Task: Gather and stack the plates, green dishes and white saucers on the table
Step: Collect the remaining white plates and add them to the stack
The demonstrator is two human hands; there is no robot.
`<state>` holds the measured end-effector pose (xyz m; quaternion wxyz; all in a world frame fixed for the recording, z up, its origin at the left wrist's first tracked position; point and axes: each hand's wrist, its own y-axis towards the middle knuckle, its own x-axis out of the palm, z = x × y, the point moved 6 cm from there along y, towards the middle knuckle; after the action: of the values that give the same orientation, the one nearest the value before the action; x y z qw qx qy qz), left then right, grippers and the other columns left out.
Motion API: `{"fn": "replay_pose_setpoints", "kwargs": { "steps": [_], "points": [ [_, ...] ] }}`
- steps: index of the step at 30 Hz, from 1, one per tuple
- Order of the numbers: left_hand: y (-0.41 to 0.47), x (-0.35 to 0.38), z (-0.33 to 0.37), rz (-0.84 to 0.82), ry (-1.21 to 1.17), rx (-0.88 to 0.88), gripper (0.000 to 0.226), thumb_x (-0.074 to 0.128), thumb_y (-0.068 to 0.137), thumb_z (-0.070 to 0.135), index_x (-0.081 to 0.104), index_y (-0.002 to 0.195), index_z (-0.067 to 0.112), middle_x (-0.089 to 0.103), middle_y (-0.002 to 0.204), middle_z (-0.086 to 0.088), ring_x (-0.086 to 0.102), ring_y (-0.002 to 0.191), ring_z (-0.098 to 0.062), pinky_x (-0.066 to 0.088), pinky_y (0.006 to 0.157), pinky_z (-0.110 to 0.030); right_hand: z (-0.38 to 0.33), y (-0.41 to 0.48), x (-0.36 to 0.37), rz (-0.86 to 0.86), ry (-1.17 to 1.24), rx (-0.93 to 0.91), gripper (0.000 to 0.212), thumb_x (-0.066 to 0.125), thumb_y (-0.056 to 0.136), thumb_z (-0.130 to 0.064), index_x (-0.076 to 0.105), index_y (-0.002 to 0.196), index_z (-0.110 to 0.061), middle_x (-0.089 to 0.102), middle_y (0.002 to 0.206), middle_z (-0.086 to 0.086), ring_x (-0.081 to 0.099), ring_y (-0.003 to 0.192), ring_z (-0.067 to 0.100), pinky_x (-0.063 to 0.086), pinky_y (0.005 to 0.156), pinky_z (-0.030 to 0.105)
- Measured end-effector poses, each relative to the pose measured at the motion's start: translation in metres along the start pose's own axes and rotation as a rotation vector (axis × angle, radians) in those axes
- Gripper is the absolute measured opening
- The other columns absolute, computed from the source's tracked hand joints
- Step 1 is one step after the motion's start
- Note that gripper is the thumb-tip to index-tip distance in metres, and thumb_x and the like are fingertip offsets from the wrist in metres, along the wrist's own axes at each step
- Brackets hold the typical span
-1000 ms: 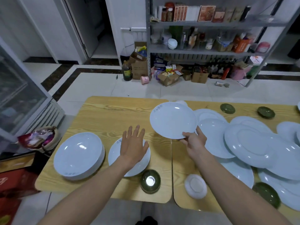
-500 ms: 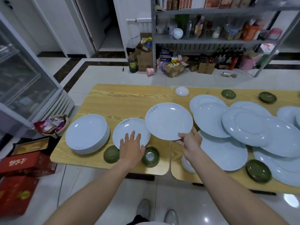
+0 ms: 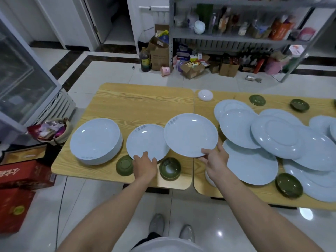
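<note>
Right hand [image 3: 214, 160] is pinching the held plate [image 3: 190, 135] by its near rim, over the table [image 3: 141, 99] seam near the front edge. Left hand [image 3: 145, 166] is touching the smaller plate [image 3: 147, 140] at its near rim, can't tell if it's gripping. Plate stack [image 3: 95, 140] is sitting by the left edge.

You're standing on glossy white floor tiles [image 3: 101, 206]; ahead a crammed grey metal shelf rack [image 3: 236, 36], a glass-door cooler [image 3: 21, 79] at your left.
</note>
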<state>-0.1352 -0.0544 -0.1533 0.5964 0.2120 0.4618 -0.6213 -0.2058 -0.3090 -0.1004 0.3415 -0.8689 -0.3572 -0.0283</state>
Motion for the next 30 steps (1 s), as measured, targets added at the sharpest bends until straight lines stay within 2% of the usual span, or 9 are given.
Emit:
{"fn": "replay_pose_setpoints", "kwargs": {
  "steps": [3, 8, 14, 17, 19, 21, 22, 26, 30],
  "points": [
    [0.002, 0.006, -0.007, -0.035, -0.155, -0.117, 0.049, 0.054, 0.098, 0.034, 0.046, 0.143, 0.015, 0.044, 0.140, -0.016, 0.050, 0.123, -0.035, 0.046, 0.095, -0.038, 0.005, -0.001, 0.002, 0.020, -0.022, 0.018, 0.077, 0.062, 0.083, 0.017, 0.046, 0.148, -0.020, 0.058, 0.137, 0.005, 0.064, 0.091, 0.021, 0.062, 0.066, 0.035],
    [0.008, 0.017, -0.012, -0.070, -0.268, -0.192, 0.037, 0.052, 0.099, 0.030, 0.053, 0.128, 0.006, 0.052, 0.135, -0.017, 0.056, 0.113, -0.033, 0.043, 0.084, -0.032, 0.008, -0.002, 0.007, 0.035, -0.040, 0.044, 0.077, 0.063, 0.084, 0.016, 0.045, 0.149, -0.021, 0.056, 0.138, 0.003, 0.063, 0.086, 0.021, 0.062, 0.068, 0.038],
    [0.013, 0.023, -0.021, -0.011, -0.455, -0.261, 0.048, 0.059, 0.098, 0.022, 0.048, 0.141, 0.005, 0.049, 0.144, -0.014, 0.049, 0.130, -0.033, 0.040, 0.106, -0.037, 0.012, -0.004, 0.012, 0.019, -0.024, 0.069, 0.077, 0.062, 0.085, 0.017, 0.043, 0.149, -0.022, 0.054, 0.123, -0.002, 0.062, 0.083, 0.024, 0.061, 0.061, 0.034],
    [0.013, 0.028, -0.032, 0.050, -0.634, -0.348, 0.050, 0.066, 0.093, 0.016, 0.051, 0.140, 0.009, 0.053, 0.141, -0.012, 0.053, 0.126, -0.033, 0.042, 0.108, -0.040, 0.017, -0.006, 0.013, 0.020, -0.010, 0.072, 0.076, 0.061, 0.085, 0.018, 0.043, 0.149, -0.020, 0.055, 0.121, -0.002, 0.061, 0.086, 0.024, 0.061, 0.061, 0.034],
    [0.014, 0.034, -0.038, 0.060, -0.788, -0.413, 0.052, 0.069, 0.090, 0.009, 0.051, 0.139, 0.013, 0.057, 0.134, -0.011, 0.063, 0.107, -0.031, 0.053, 0.098, -0.043, 0.019, -0.006, 0.012, 0.021, -0.009, 0.075, 0.075, 0.060, 0.085, 0.018, 0.045, 0.148, -0.020, 0.057, 0.115, -0.004, 0.061, 0.088, 0.024, 0.062, 0.063, 0.035],
    [0.013, 0.039, -0.041, 0.074, -0.972, -0.480, 0.057, 0.069, 0.088, 0.000, 0.050, 0.139, 0.016, 0.057, 0.124, -0.009, 0.065, 0.085, -0.023, 0.059, 0.083, -0.037, 0.021, -0.006, 0.011, 0.024, -0.007, 0.073, 0.075, 0.059, 0.085, 0.019, 0.045, 0.147, -0.021, 0.057, 0.110, -0.006, 0.061, 0.089, 0.023, 0.062, 0.063, 0.036],
    [0.014, 0.041, -0.042, 0.089, -1.048, -0.504, 0.059, 0.068, 0.087, -0.005, 0.049, 0.139, 0.017, 0.057, 0.120, -0.008, 0.064, 0.083, -0.022, 0.059, 0.078, -0.034, 0.021, -0.006, 0.011, 0.027, -0.004, 0.073, 0.076, 0.059, 0.085, 0.019, 0.045, 0.147, -0.021, 0.056, 0.111, -0.005, 0.061, 0.089, 0.024, 0.062, 0.064, 0.036],
    [0.015, 0.041, -0.040, 0.141, -1.195, -0.516, 0.063, 0.064, 0.086, -0.013, 0.049, 0.139, 0.018, 0.058, 0.113, -0.006, 0.063, 0.098, -0.028, 0.059, 0.074, -0.031, 0.024, -0.007, 0.008, 0.041, -0.016, 0.078, 0.077, 0.061, 0.085, 0.018, 0.043, 0.149, -0.022, 0.054, 0.120, -0.003, 0.060, 0.088, 0.023, 0.061, 0.067, 0.037],
    [0.019, 0.035, -0.036, 0.171, -1.254, -0.485, 0.062, 0.061, 0.088, -0.011, 0.050, 0.141, 0.020, 0.059, 0.111, -0.002, 0.063, 0.099, -0.025, 0.060, 0.073, -0.031, 0.025, -0.007, 0.008, 0.055, -0.026, 0.075, 0.077, 0.063, 0.084, 0.016, 0.044, 0.148, -0.023, 0.054, 0.126, -0.003, 0.060, 0.096, 0.025, 0.060, 0.074, 0.040]
  ]
}}
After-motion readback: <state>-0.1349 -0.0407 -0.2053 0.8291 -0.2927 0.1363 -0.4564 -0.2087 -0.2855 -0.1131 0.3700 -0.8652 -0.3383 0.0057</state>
